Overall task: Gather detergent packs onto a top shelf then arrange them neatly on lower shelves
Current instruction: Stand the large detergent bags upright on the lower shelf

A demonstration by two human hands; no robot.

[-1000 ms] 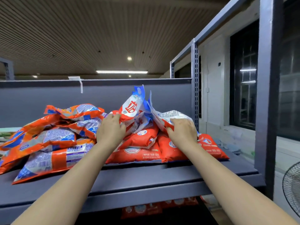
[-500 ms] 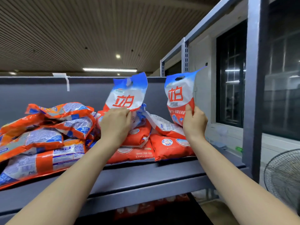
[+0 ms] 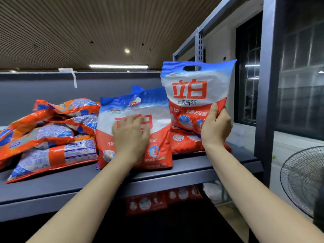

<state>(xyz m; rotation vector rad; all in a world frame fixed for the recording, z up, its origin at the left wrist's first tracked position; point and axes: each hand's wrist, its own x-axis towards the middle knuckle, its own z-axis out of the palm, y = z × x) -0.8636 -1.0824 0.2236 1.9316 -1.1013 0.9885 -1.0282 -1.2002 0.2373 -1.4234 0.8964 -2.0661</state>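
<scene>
Two red, white and blue detergent packs stand upright at the front of the grey top shelf (image 3: pixel 192 169). My left hand (image 3: pixel 130 137) lies spread over the face of the lower pack (image 3: pixel 157 120), gripping it near the shelf's front edge. My right hand (image 3: pixel 215 127) holds the taller pack (image 3: pixel 194 88) by its lower right side, lifted above more red packs (image 3: pixel 182 142) lying behind. A heap of orange and blue detergent packs (image 3: pixel 49 137) lies on the shelf to the left.
A grey upright post (image 3: pixel 266 93) of the rack stands at the right. A floor fan (image 3: pixel 303 181) is at the lower right. Red packs (image 3: pixel 163 200) show on a lower shelf beneath. A grey back panel (image 3: pixel 35 92) closes the shelf behind.
Both hands pulled a pack upright out of the pile. The left pack came forward and down to the shelf's front edge; the right pack now faces me, held higher.
</scene>
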